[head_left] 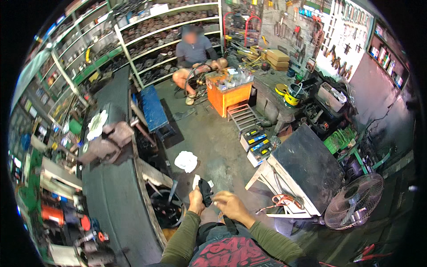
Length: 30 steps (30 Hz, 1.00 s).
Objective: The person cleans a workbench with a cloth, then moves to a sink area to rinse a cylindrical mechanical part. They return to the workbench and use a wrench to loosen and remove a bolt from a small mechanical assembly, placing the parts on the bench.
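Note:
My left hand [195,201] grips a dark, crumpled glove-like item [205,191] with white, tag-like pieces at its upper edges. My right hand [230,205] is just to the right of it, fingers curled in toward the item; whether they hold anything small is unclear. A crumpled white cloth or bag [186,161] lies on the floor beyond my hands.
Left runs a long dark bench [106,196] beside a blue bench [153,111]. Ahead, a seated person [191,53] handles hoses by an orange cabinet [224,100]. Right stand batteries [258,147], a dark-topped table [302,164] and a fan [353,200]. Shelves and hanging tools line the walls.

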{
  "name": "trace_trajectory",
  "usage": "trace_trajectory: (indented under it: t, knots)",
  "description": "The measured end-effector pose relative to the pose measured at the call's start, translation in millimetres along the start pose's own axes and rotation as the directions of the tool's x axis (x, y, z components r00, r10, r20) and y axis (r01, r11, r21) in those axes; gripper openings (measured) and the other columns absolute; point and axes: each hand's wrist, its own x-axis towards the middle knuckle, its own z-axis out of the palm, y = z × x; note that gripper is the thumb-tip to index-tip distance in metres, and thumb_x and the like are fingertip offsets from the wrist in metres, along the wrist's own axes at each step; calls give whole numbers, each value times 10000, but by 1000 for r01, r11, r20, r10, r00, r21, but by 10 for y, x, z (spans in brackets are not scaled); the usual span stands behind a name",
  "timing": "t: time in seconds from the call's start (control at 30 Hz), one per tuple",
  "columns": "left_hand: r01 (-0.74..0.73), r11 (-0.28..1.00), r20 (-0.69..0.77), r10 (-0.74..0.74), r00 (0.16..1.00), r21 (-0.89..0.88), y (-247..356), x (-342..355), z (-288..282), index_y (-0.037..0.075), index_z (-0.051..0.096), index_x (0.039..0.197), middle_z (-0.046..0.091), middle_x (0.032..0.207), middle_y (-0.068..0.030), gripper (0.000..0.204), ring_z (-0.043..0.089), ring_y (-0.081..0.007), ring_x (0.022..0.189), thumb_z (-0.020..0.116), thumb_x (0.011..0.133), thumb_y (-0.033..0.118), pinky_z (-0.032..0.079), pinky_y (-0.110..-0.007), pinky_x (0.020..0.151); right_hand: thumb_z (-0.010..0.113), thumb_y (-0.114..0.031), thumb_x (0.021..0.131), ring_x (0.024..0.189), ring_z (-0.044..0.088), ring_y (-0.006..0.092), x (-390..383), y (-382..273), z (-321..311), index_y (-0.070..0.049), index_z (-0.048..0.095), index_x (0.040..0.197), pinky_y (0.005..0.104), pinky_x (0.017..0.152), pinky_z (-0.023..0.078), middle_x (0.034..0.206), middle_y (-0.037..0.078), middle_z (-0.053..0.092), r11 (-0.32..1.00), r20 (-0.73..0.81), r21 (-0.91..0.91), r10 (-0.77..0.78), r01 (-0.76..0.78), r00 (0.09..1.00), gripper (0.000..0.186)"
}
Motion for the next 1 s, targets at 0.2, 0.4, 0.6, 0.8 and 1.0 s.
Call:
trace_trajectory:
  t: [0.2,0.4,0.6,0.8,1.0]
  knots:
    - [-265,885,221,191,957,383,884,501,1142,1,701,1161,706,973,-74,457,657,-186,817,552,1025,411,524,-362,717,728,-104,931,935,697,207,1410,366,-359,75,645,1260,345,827,568,1143,149,715,895,-372,434,286,-107,883,384]
    - [-206,963,473,102,875,175,1170,1649,1462,-28,634,1317,703,1132,-74,359,653,-162,953,589,1026,176,527,-314,857,713,-160,971,770,623,220,2718,940,-649,72,667,943,409,715,507,844,149,687,938,-423,190,344,-289,839,238]
    - [-458,576,218,437,873,678,2198,2517,1912,0,676,1290,724,1186,-225,401,705,-317,1059,474,1099,289,535,-402,912,788,-170,892,737,544,118,4233,945,-971,56,668,869,341,639,458,778,49,640,976,-193,140,195,-170,962,258]
    - [-209,931,-33,229,973,299,2716,3384,2082,41,669,1246,709,1094,-148,565,710,-292,879,505,1052,546,573,-390,740,719,-88,971,775,669,133,4859,1236,-1493,11,715,1084,306,685,541,850,69,736,838,-92,518,258,-175,962,151]
    - [-47,973,-31,55,998,225,3012,4171,2047,5,696,1156,764,1019,-124,481,764,-291,853,464,1086,420,637,-418,753,573,-362,1048,1002,716,374,5003,1495,-2383,-47,750,1127,451,947,523,996,193,758,830,-16,238,523,-504,852,370]
